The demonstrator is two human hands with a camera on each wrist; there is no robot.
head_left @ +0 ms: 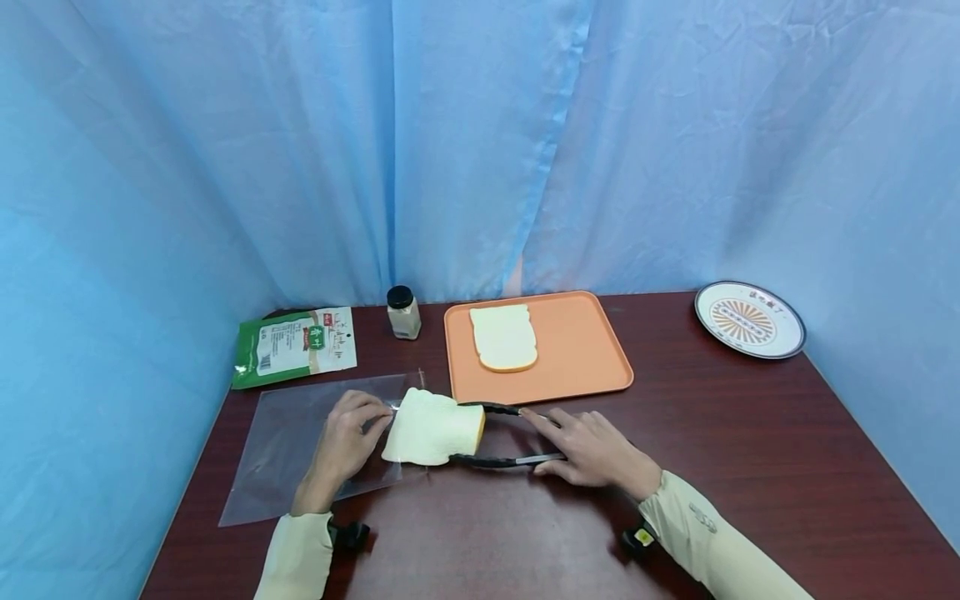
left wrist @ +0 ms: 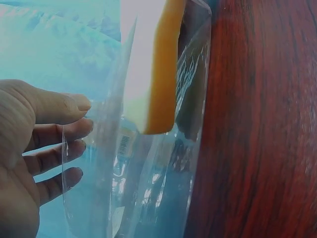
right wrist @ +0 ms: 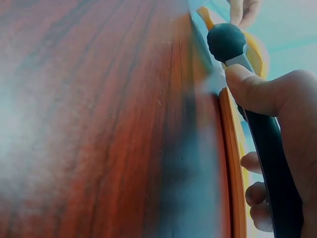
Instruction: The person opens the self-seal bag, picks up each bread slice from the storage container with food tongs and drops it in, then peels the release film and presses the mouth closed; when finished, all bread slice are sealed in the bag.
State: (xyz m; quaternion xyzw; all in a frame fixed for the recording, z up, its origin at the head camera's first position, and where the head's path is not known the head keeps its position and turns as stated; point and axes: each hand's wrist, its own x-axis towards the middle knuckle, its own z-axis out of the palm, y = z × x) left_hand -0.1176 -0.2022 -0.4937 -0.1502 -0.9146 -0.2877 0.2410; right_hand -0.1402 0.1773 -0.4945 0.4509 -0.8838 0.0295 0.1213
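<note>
My right hand (head_left: 585, 448) grips a pair of tongs (head_left: 487, 461) with black arms and silver-grey sections. The tongs' arms lie along both sides of a toy-like bread slice (head_left: 438, 429), white with a yellow-orange edge, squeezing its right end narrower. A clear plastic bag (head_left: 288, 442) lies flat to the left, and its film covers part of the slice in the left wrist view. With thumb and fingertips, my left hand (head_left: 347, 437) pinches the bag's upper film near its mouth. The right wrist view shows the right thumb against a black tong arm (right wrist: 270, 163).
An orange tray (head_left: 577, 342) behind the hands bears another bread slice (head_left: 504, 337). At the back left are a green-and-white packet (head_left: 296, 346) and a black-lidded jar (head_left: 404, 313). A patterned plate (head_left: 750, 320) sits at the far right. Blue curtains (head_left: 465, 150) surround the table.
</note>
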